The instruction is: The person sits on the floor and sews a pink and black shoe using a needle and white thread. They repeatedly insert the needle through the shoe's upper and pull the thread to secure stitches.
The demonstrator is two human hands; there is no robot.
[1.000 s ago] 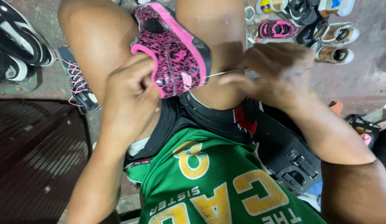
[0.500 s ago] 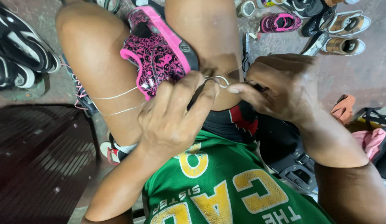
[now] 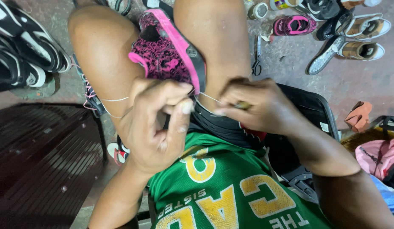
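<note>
A pink and black patterned shoe (image 3: 167, 55) is clamped between my knees, its pink sole edge facing right. My left hand (image 3: 156, 123) is just below the shoe, fingers curled around a thin white thread (image 3: 114, 100) that runs across my left thigh. My right hand (image 3: 258, 104) sits at the shoe's lower right, pinching a small needle-like tool with the thread leading from it to the shoe's sole edge. I wear a green shirt with yellow letters.
Several shoes (image 3: 353, 38) lie on the concrete floor at the upper right, with scissors (image 3: 257, 57) beside them. Black and white sneakers (image 3: 23, 51) sit at the upper left. A dark slatted bench (image 3: 40, 161) is at left, a pink bag (image 3: 381, 154) at right.
The left hand has drawn down and toward me with the thread. The right hand has shifted closer to the shoe's sole edge. The shoe stays between the knees.
</note>
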